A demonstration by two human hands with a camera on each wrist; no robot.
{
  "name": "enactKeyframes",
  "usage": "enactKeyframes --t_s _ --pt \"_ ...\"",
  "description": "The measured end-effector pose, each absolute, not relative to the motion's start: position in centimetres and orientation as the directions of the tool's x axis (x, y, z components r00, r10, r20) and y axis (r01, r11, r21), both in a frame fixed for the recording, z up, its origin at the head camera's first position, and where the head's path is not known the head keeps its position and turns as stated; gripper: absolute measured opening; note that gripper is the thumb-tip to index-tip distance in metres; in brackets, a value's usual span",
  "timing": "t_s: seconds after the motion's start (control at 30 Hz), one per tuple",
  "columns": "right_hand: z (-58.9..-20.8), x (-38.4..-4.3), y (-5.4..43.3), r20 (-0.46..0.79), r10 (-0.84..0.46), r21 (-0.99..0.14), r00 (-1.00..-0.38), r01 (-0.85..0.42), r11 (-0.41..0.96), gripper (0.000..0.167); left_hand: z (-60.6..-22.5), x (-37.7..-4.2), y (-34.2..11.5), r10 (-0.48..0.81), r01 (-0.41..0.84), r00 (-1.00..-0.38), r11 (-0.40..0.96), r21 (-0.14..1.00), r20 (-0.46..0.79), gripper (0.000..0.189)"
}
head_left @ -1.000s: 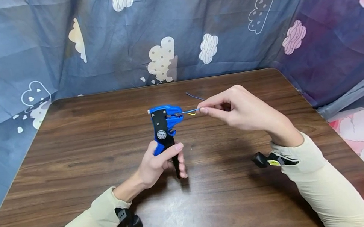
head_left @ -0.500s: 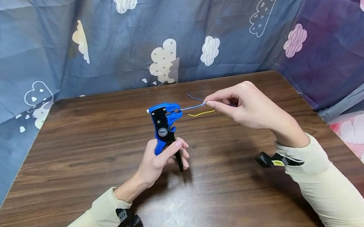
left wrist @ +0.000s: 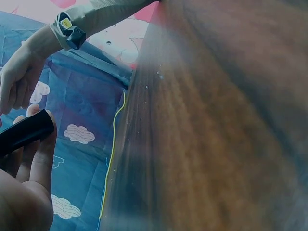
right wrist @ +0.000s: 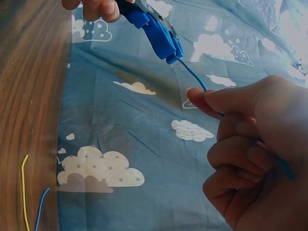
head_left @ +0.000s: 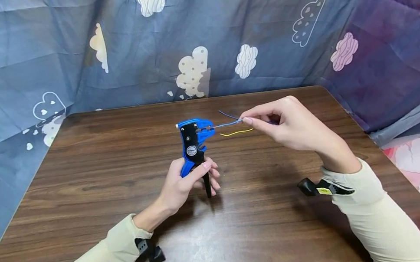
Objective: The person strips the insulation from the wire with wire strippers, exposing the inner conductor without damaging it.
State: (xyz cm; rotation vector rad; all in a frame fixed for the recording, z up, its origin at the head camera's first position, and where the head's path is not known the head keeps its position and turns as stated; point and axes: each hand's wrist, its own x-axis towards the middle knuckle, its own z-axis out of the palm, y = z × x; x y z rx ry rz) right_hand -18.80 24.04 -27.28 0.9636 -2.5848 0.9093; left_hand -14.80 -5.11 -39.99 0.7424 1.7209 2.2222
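Observation:
My left hand (head_left: 185,182) holds a blue-and-black wire stripper (head_left: 189,135) upright by its handles, its nose towards the right. The thumb lies across the handles and the fingers pass behind them. One end of a blue wire (head_left: 229,124) sits at the stripper's nose, and my right hand (head_left: 296,125) pinches that wire between thumb and forefinger. In the right wrist view the wire (right wrist: 193,75) bends slightly between the tool's blue nose (right wrist: 163,43) and my fingertips, and its tail (right wrist: 285,168) shows beneath the palm. The wire's tip inside the nose is hidden.
On the brown wooden table (head_left: 119,159) lie a yellow wire (head_left: 235,133) and another blue wire (head_left: 226,114), both partly hidden behind my right hand. A blue cloth (head_left: 125,49) with cloud prints hangs along the table's back edge.
My right hand has shifted right along with the pinched wire, so a longer stretch shows between fingers and stripper. The stripper has moved slightly right. More of the yellow wire is visible.

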Motion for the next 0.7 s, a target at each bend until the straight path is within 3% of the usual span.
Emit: enactKeyframes --t_s 0.7 --pt "-27.13 -18.51 23.91 0.374 -0.526 -0.492 -0.764 -0.644 0.585 0.014 -40.14 -14.73 -5.24 0.473 0.096 -0.850 -0.291 0.952 0.231 0.030"
